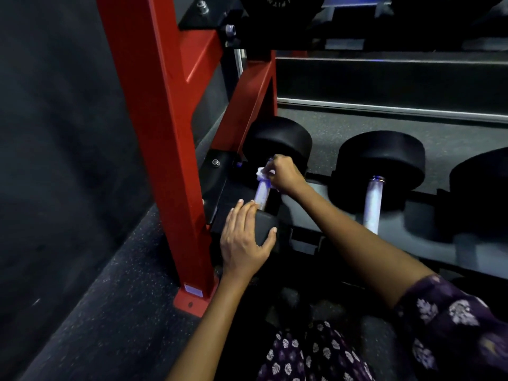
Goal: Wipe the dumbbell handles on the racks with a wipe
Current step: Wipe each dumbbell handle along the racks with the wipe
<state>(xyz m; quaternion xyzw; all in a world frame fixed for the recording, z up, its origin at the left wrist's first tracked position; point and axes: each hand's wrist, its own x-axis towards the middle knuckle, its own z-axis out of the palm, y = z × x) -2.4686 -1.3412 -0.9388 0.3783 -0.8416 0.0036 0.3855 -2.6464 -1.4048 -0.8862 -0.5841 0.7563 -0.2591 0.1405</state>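
Observation:
A black dumbbell lies on the bottom shelf of the rack, its far head (277,141) beside the red post and its silver handle (261,194) pointing toward me. My right hand (284,174) grips a crumpled white wipe (262,173) around the far end of that handle. My left hand (243,240) rests on the near black head (265,225), fingers spread over its top and thumb on its right side. A second dumbbell (380,163) with a silver handle (371,203) lies to the right.
The red rack post (162,138) stands just left of my hands, bolted to the speckled dark floor (110,298). A third dumbbell head (483,188) shows at the right edge. An upper shelf with more black weights (280,4) hangs overhead.

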